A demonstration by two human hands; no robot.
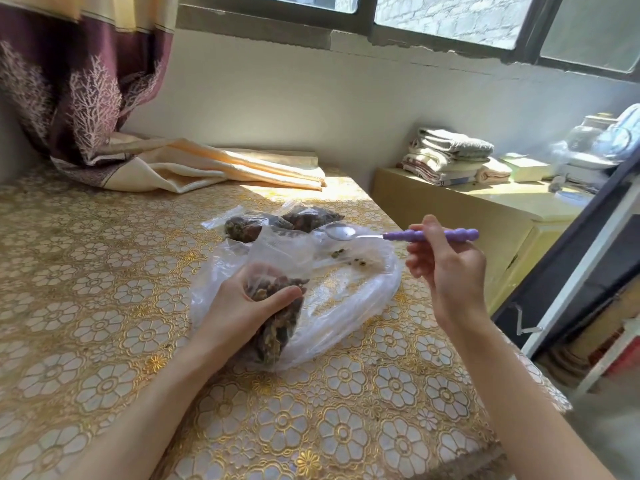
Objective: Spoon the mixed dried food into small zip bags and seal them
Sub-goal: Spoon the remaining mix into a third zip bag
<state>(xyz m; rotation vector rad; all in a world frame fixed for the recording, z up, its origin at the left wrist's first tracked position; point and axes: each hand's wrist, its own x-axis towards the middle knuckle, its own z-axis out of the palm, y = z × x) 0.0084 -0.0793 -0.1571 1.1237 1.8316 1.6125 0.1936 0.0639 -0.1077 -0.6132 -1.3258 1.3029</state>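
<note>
A small zip bag (277,317) of mixed dried food sits near the middle of a table (86,306) covered in a gold floral cloth, held in the left hand (242,306) and resting on a large, crumpled clear plastic bag (346,306). The left hand's fingers and thumb curl round the bag's middle, gripping it with its open mouth standing upward. The right hand (446,268) hovers to the right and slightly above, pinching the purple beaded handle of a metal spoon (398,234) — its empty bowl points left, just over the bag's mouth. The bag is clear and packed with dark brown pieces. Two more filled zip bags (277,221) lie just behind — a few crumbs remain in the large bag.
</note>
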